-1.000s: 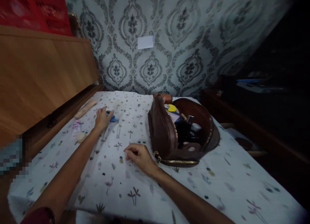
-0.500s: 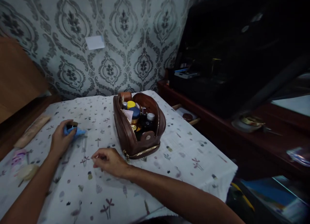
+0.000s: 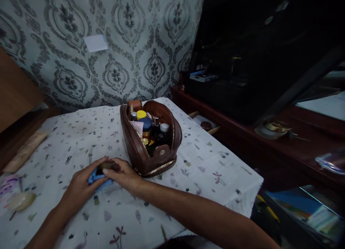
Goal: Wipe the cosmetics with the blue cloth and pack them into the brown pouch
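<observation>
Both my hands meet on a small blue item (image 3: 97, 178) with a dark cap, low on the patterned tablecloth (image 3: 81, 134). My left hand (image 3: 81, 184) curls around it from the left. From the right, my right hand (image 3: 122, 175) pinches its top end. Just right of my hands stands an open brown leather toiletry bag (image 3: 140, 152), unzipped, packed with bottles and jars, among them a yellow lid (image 3: 141, 114) and a blue lid (image 3: 147, 123).
A beige tube (image 3: 25, 151) lies at the cloth's left edge, with a pale round piece (image 3: 20, 201) and a pink-printed item (image 3: 9, 183) nearer me. A dark wooden shelf (image 3: 242, 130) runs along the right, holding a metal dish (image 3: 273, 129). Wallpaper behind.
My left hand has carried the blue item from the far left toward me, beside the bag. My right hand has closed onto it. The view has swung right.
</observation>
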`<state>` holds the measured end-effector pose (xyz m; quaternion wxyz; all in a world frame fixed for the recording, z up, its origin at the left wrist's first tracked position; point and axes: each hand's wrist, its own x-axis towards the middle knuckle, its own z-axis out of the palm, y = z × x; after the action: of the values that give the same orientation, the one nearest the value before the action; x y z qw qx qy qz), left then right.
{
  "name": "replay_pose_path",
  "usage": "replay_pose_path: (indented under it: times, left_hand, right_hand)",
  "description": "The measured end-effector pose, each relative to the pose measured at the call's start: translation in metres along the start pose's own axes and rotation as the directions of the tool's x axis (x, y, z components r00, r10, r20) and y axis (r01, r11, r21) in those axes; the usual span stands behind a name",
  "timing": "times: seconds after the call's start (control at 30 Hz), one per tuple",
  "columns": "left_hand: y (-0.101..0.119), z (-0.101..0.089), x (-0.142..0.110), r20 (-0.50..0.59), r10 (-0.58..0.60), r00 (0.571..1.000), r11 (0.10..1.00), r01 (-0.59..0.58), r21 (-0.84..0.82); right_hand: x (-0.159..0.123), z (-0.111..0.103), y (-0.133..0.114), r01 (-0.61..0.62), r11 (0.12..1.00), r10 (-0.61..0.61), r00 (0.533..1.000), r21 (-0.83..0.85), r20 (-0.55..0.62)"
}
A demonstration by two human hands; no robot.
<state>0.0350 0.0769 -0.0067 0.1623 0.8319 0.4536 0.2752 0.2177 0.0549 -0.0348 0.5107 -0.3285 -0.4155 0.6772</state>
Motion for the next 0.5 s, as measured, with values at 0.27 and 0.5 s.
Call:
replay_pose_path:
  times: [0.27,0.5]
  left_hand:
    - [-0.012,-0.027,-0.001,-0.147,-0.154,0.977,0.983,0.167,0.076]
    - [0.018,0.001,-0.002,0.034,0.011,0.999,0.999,-0.009,-0.053]
  right_hand:
    - [0.002,0.003,0.011,-0.039,0.988,0.059,0.990,0.153,-0.132]
    - [-0.006,0.002,-0.001,0.129,0.852,-0.169,0.985,-0.507,-0.033]
